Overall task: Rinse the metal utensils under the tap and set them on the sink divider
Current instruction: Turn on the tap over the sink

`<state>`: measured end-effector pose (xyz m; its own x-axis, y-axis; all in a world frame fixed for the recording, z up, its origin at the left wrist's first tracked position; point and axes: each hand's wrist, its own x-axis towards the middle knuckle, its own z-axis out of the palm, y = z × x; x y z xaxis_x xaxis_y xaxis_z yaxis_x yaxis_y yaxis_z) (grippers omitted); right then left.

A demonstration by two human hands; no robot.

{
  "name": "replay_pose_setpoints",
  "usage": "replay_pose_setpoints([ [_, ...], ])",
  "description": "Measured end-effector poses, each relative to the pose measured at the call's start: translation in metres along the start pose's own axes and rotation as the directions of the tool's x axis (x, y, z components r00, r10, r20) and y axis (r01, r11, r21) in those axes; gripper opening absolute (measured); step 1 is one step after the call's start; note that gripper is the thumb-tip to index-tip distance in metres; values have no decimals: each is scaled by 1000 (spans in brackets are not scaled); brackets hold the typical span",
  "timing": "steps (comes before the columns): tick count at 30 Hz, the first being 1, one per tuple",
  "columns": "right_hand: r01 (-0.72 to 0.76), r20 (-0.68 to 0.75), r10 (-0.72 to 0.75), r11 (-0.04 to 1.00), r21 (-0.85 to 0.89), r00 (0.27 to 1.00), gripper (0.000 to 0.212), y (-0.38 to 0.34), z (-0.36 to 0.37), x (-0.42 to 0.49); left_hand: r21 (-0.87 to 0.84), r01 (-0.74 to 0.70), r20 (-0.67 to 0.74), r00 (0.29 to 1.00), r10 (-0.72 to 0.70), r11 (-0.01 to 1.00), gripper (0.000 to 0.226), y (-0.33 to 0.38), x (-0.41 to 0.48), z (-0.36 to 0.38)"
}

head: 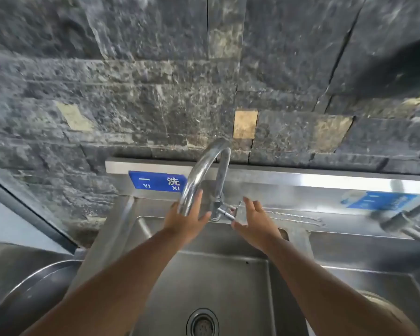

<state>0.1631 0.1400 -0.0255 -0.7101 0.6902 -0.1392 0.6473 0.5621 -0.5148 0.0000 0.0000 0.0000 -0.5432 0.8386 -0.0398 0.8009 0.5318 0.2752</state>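
Note:
A curved chrome tap (199, 175) rises from the back ledge of a steel sink (218, 282). My left hand (187, 219) is spread open just below and behind the spout's end. My right hand (255, 221) is open, fingers apart, right beside the tap's lever handle (230, 212). Two thin twisted metal utensils (296, 218) lie side by side on the back ledge to the right of the tap. The sink divider (298, 241) runs down on the right of the basin. No water is seen running.
The basin's drain (202, 322) sits near the bottom. A large steel bowl (34, 294) is at the lower left. A second tap (403, 221) shows at the right over another basin (364, 258). Blue signs (158, 181) are on the backsplash, with a dark stone wall behind.

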Motion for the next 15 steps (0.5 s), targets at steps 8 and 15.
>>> replay_pose_setpoints([
  [8,-80,-60,110,924,373,992,40,3,29,49,-455,-62,-202,979,-35,888,60,35,46,16],
  [15,-86,-56,142,821,565,988,8,-2,40,57,-589,16,-166,976,-141,808,28,40,58,32],
])
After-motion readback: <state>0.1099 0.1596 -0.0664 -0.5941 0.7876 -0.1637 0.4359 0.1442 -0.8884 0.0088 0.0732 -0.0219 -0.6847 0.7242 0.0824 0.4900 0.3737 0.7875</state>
